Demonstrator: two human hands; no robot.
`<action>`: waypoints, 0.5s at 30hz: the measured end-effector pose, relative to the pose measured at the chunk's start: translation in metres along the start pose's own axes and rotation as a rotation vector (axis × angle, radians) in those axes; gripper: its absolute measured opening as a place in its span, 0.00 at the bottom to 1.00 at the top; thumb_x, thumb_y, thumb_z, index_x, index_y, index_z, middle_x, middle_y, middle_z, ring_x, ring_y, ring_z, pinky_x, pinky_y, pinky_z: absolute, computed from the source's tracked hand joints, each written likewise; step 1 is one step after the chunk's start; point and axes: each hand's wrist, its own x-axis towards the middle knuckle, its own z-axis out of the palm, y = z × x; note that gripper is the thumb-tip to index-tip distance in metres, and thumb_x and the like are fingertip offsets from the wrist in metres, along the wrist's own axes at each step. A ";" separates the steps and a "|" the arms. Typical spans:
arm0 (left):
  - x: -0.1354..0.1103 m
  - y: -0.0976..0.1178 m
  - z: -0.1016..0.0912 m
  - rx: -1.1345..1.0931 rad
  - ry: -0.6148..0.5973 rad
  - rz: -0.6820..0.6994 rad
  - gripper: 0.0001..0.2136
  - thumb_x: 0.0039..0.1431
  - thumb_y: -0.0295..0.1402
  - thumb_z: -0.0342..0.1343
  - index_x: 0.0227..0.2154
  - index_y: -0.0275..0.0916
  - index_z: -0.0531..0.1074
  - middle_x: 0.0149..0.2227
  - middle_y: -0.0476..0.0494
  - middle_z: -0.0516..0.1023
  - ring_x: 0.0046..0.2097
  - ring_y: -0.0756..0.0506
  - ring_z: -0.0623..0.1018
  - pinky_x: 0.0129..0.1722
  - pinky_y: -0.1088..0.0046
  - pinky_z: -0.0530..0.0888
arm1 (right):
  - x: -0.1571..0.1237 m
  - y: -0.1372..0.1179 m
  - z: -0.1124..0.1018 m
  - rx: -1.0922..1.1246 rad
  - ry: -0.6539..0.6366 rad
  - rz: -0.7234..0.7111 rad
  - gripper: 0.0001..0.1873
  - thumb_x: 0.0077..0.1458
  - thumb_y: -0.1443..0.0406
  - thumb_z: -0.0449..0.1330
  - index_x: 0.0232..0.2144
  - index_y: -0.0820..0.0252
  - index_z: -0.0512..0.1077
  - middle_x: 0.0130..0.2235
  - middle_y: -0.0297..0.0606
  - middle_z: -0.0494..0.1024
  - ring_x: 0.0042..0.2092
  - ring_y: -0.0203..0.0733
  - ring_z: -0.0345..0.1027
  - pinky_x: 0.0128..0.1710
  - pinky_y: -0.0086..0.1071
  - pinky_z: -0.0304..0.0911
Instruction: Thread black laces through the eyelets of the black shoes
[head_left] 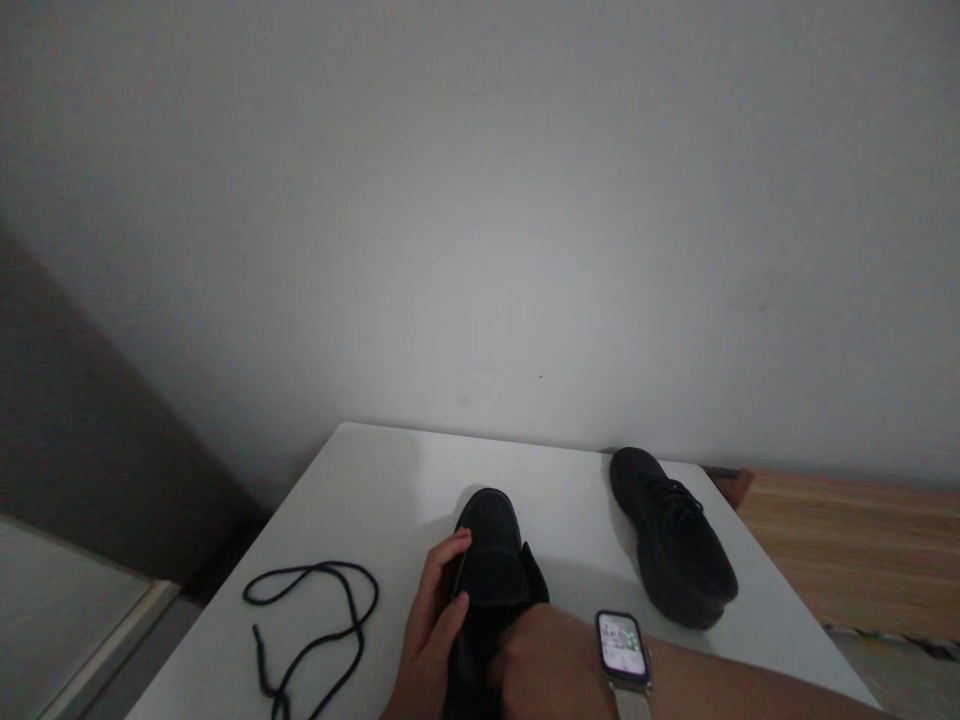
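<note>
A black shoe (491, 575) lies on the white table in front of me, toe pointing away, with its lace holes hidden and one side flap standing out on the right. My left hand (435, 620) grips its left side, thumb and fingers against the upper. Over the shoe's opening, my right hand (536, 650) is bent downward; its fingers are hidden behind the hand and the shoe. A loose black shoelace (352, 610) lies in loops to the left of my left hand. On my right wrist is a smartwatch (622, 645) with a lit screen.
Another black shoe (675, 540), laced, stands on the right part of the white table (390, 480). A plain wall (480, 250) rises behind the table. Beyond the right edge is a wooden surface (847, 540), and a pale-edged panel (75, 620) is at lower left.
</note>
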 end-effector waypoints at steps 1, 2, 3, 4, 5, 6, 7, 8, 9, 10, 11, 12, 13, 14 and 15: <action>0.000 -0.001 0.000 0.003 -0.002 0.005 0.18 0.66 0.42 0.51 0.57 0.47 0.67 0.63 0.42 0.66 0.66 0.36 0.62 0.67 0.57 0.57 | 0.003 0.001 0.008 0.020 0.007 0.019 0.11 0.54 0.74 0.64 0.21 0.62 0.79 0.19 0.35 0.79 0.21 0.36 0.72 0.15 0.28 0.53; 0.000 -0.002 -0.001 0.009 -0.005 0.009 0.18 0.66 0.42 0.51 0.57 0.47 0.67 0.63 0.42 0.66 0.66 0.36 0.62 0.67 0.57 0.56 | 0.006 0.002 0.015 0.042 0.017 0.025 0.10 0.56 0.73 0.63 0.23 0.62 0.79 0.20 0.34 0.79 0.22 0.36 0.72 0.17 0.26 0.57; 0.000 -0.003 -0.001 0.019 -0.010 0.009 0.18 0.66 0.42 0.51 0.57 0.48 0.67 0.63 0.43 0.66 0.67 0.36 0.62 0.67 0.57 0.56 | 0.008 0.003 0.020 0.065 0.032 0.021 0.08 0.59 0.71 0.63 0.27 0.62 0.79 0.23 0.33 0.80 0.24 0.35 0.73 0.20 0.25 0.62; 0.000 -0.004 -0.002 0.030 -0.014 0.006 0.18 0.66 0.42 0.51 0.57 0.48 0.66 0.63 0.43 0.65 0.67 0.36 0.61 0.67 0.56 0.56 | 0.009 0.004 0.024 0.088 0.049 0.011 0.06 0.61 0.68 0.62 0.32 0.62 0.78 0.28 0.33 0.81 0.27 0.35 0.74 0.25 0.26 0.67; 0.000 -0.004 -0.002 0.042 -0.017 0.002 0.18 0.66 0.41 0.50 0.58 0.48 0.66 0.63 0.43 0.65 0.67 0.36 0.61 0.67 0.55 0.56 | 0.009 0.004 0.027 0.109 0.072 -0.001 0.06 0.63 0.65 0.61 0.37 0.61 0.77 0.34 0.35 0.81 0.31 0.36 0.75 0.29 0.29 0.71; 0.000 -0.004 -0.002 0.054 -0.020 -0.001 0.18 0.67 0.41 0.50 0.58 0.49 0.65 0.64 0.42 0.64 0.67 0.36 0.61 0.67 0.54 0.56 | 0.009 0.004 0.028 0.129 0.097 -0.017 0.08 0.65 0.63 0.60 0.42 0.61 0.75 0.40 0.36 0.80 0.35 0.37 0.75 0.34 0.32 0.73; 0.000 -0.003 -0.003 0.070 -0.020 0.002 0.18 0.67 0.41 0.49 0.58 0.49 0.66 0.64 0.42 0.64 0.67 0.36 0.61 0.67 0.53 0.56 | 0.008 0.004 0.028 0.148 0.126 -0.036 0.10 0.66 0.61 0.59 0.46 0.60 0.74 0.44 0.38 0.79 0.38 0.38 0.76 0.37 0.35 0.74; 0.000 -0.002 -0.003 0.091 -0.024 0.011 0.17 0.67 0.41 0.49 0.57 0.49 0.66 0.64 0.42 0.63 0.67 0.36 0.61 0.67 0.52 0.56 | 0.007 0.003 0.027 0.165 0.158 -0.054 0.12 0.66 0.60 0.59 0.48 0.59 0.72 0.48 0.40 0.78 0.41 0.40 0.75 0.40 0.38 0.74; 0.000 -0.001 -0.003 0.120 -0.030 0.028 0.17 0.68 0.40 0.48 0.57 0.49 0.67 0.64 0.42 0.63 0.67 0.36 0.61 0.66 0.52 0.57 | 0.006 0.003 0.025 0.180 0.191 -0.073 0.12 0.65 0.60 0.59 0.49 0.59 0.72 0.49 0.40 0.77 0.43 0.41 0.75 0.41 0.39 0.74; 0.000 0.000 -0.004 0.157 -0.040 0.044 0.16 0.68 0.40 0.48 0.56 0.49 0.68 0.64 0.41 0.63 0.66 0.35 0.62 0.66 0.51 0.58 | 0.005 0.002 0.021 0.193 0.225 -0.090 0.12 0.65 0.61 0.59 0.49 0.58 0.72 0.49 0.40 0.77 0.43 0.41 0.75 0.42 0.39 0.73; 0.001 0.002 -0.004 0.200 -0.054 0.059 0.15 0.68 0.39 0.48 0.55 0.49 0.70 0.64 0.41 0.63 0.66 0.35 0.62 0.66 0.50 0.59 | 0.002 0.002 0.016 0.203 0.256 -0.106 0.10 0.65 0.61 0.59 0.47 0.57 0.73 0.48 0.39 0.78 0.43 0.41 0.75 0.42 0.38 0.73; 0.002 0.003 -0.005 0.246 -0.068 0.072 0.15 0.68 0.38 0.47 0.54 0.49 0.71 0.64 0.41 0.63 0.66 0.35 0.63 0.65 0.49 0.60 | -0.002 0.002 0.010 0.208 0.280 -0.127 0.08 0.65 0.61 0.59 0.44 0.56 0.75 0.45 0.38 0.79 0.42 0.40 0.75 0.42 0.37 0.72; 0.002 0.005 -0.006 0.294 -0.083 0.087 0.14 0.69 0.37 0.47 0.53 0.50 0.71 0.65 0.41 0.62 0.66 0.35 0.63 0.65 0.49 0.60 | -0.007 0.002 0.004 0.208 0.310 -0.143 0.06 0.65 0.62 0.59 0.42 0.55 0.75 0.42 0.36 0.80 0.41 0.40 0.75 0.42 0.37 0.72; 0.003 0.007 -0.007 0.339 -0.095 0.108 0.14 0.69 0.36 0.46 0.53 0.50 0.72 0.65 0.41 0.61 0.66 0.36 0.63 0.65 0.48 0.60 | -0.014 0.003 -0.001 0.206 0.361 -0.151 0.05 0.65 0.62 0.59 0.40 0.54 0.76 0.39 0.35 0.81 0.41 0.41 0.74 0.43 0.37 0.71; 0.003 0.008 -0.008 0.377 -0.104 0.143 0.14 0.69 0.35 0.46 0.52 0.50 0.72 0.65 0.42 0.61 0.66 0.36 0.62 0.65 0.48 0.61 | -0.021 0.004 -0.004 0.211 0.431 -0.141 0.05 0.65 0.63 0.59 0.39 0.53 0.76 0.37 0.35 0.81 0.41 0.42 0.74 0.43 0.37 0.70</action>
